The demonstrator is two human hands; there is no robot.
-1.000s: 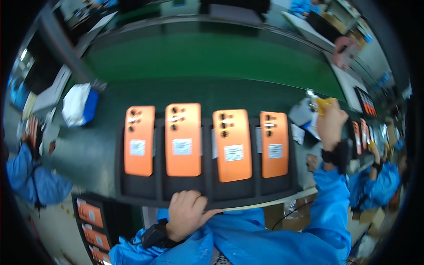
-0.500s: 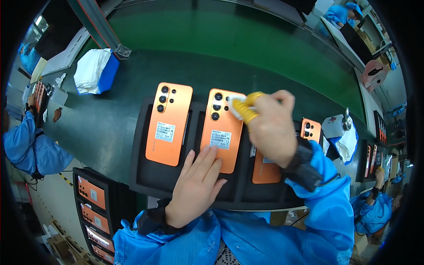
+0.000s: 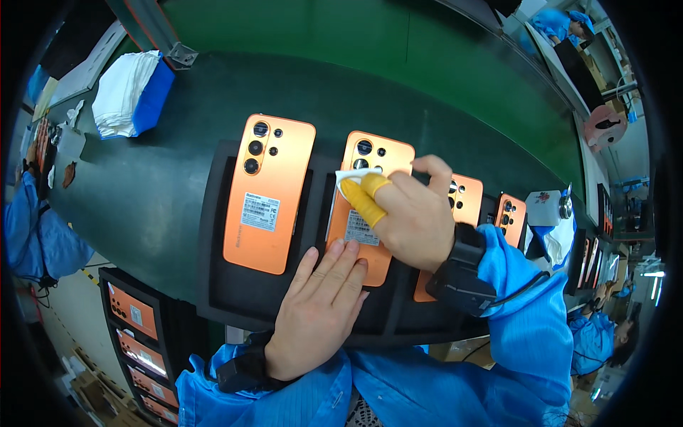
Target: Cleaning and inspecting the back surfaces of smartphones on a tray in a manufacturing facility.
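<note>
Head view: orange phone beneath both hands, cloth pressed to its back

Main item: one orange phone (image 3: pixel 361 233), second from the left in a row of four, lying back up in a black tray (image 3: pixel 245 299). We record its long axis as running away from the person, the far end leaning slightly right.

Right hand (image 3: pixel 418 217): grip closed, yellow-covered digits pinching a white cloth (image 3: pixel 346 174). The phone lies directly under this grip; the hand crosses from its right edge, and the cloth hides the lower end of the lens column.

Left hand (image 3: pixel 320 313): fingers extended side by side, nothing held, tips resting on the phone's near end. Both hands are on the piece, the right being nearer the lenses.

Surroundings: leftmost phone (image 3: pixel 269 181), uncovered, just beside; third phone (image 3: pixel 466 203), partly hidden by the right hand and its black wristband (image 3: pixel 462 277); fourth phone (image 3: pixel 514 213), farther right. On the green tabletop (image 3: pixel 156 185) we list a white cloth stack (image 3: pixel 124 92) in a blue holder (image 3: pixel 153 96), far left, well apart.
</note>
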